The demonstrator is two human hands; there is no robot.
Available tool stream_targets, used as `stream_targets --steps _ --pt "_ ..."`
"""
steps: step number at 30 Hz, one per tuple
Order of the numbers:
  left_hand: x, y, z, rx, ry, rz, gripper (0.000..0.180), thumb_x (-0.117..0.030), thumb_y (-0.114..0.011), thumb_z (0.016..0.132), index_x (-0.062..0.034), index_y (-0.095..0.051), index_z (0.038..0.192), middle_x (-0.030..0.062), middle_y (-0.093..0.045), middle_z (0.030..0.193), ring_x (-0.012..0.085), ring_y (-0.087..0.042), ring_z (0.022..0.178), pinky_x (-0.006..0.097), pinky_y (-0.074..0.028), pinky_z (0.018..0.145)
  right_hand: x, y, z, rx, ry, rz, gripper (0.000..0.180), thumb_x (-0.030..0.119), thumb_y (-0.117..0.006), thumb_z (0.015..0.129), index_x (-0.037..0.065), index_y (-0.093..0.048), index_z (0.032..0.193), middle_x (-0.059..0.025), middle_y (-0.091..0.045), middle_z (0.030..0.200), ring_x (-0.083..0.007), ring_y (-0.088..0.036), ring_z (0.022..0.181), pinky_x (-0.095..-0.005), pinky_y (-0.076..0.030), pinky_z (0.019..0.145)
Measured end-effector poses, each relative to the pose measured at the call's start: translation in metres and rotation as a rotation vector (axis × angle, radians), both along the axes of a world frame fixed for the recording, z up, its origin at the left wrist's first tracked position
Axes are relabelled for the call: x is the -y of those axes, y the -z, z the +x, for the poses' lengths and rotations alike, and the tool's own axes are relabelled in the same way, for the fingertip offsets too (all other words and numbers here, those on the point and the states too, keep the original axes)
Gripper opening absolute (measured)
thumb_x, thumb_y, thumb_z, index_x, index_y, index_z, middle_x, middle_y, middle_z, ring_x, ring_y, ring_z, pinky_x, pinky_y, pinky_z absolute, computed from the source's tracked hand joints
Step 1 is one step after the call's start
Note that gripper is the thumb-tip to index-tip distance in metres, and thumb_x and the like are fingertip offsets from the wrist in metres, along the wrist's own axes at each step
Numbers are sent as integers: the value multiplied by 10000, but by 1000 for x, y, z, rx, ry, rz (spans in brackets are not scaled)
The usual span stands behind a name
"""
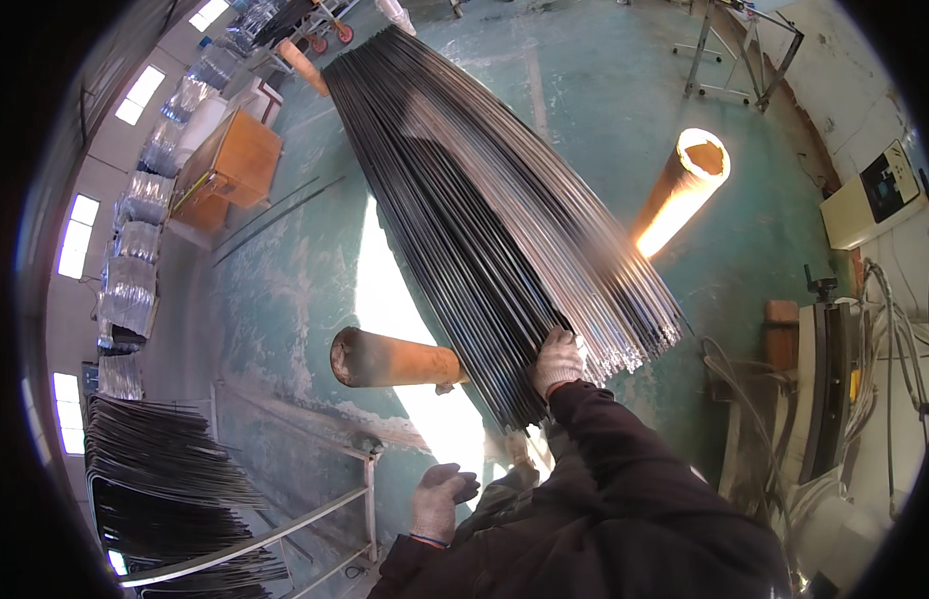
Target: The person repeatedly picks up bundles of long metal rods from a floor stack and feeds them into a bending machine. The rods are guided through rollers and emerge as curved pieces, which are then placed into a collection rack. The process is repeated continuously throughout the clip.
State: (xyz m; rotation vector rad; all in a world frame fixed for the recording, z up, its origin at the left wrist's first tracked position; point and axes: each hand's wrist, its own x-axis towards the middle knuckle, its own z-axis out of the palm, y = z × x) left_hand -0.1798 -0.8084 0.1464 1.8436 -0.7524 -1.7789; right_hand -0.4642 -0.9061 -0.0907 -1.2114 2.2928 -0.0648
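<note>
A long, wide bundle of thin rods (454, 210) stretches from in front of me to the far side, black on the left and shinier grey on the right. At its near end, my right hand (561, 359), in a pale knitted glove, is closed over the ends of some black rods; its fingertips are partly hidden. Lower down, left of my body, my left hand (439, 502) wears a similar glove with darkened fingertips. Its fingers are curled in, nothing shows in them, and it is apart from the bundle.
Thick brown tubes stick out beside the bundle: one near left (394, 359), one at right (682, 190). A metal-framed rack (369, 489) stands near more black rods (165, 479) at lower left. An orange-brown cabinet (230, 165) is farther left; a machine with cables (824, 389) stands right.
</note>
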Motion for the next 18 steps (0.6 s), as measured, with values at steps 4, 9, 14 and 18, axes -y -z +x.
stream_targets --steps 4,9,14,18 --pt "2 8 -11 -10 -29 20 384 14 -646 965 104 -573 1331 278 -760 1147 353 -774 962 452 -650 862 -1 -32 -16 41 24 11 564 374 -858 889 28 -659 1287 -236 -713 1295 -407 -753 1133 -498 -643 947" --pt "11 6 -27 -25 -39 1 407 1 -639 968 116 -563 1351 275 -761 1158 332 -768 972 440 -642 855 3 -42 -33 230 39 36 360 332 -793 952 47 -802 1171 -230 -801 1187 -409 -775 1162 -516 -631 991" --pt "35 -1 -48 -31 78 -41 372 -17 -679 968 103 -599 1311 250 -777 1137 333 -782 970 442 -651 883 4 -42 -53 403 -19 77 331 283 -730 960 40 -833 1159 -254 -805 1161 -431 -777 1132 -498 -630 995" --pt "47 -5 -59 -66 186 -76 369 -35 -715 971 97 -615 1300 242 -782 1128 329 -791 977 442 -658 898 -11 -51 -52 451 65 21 366 274 -740 945 20 -803 1202 -257 -791 1214 -427 -764 1173 -504 -618 1020"
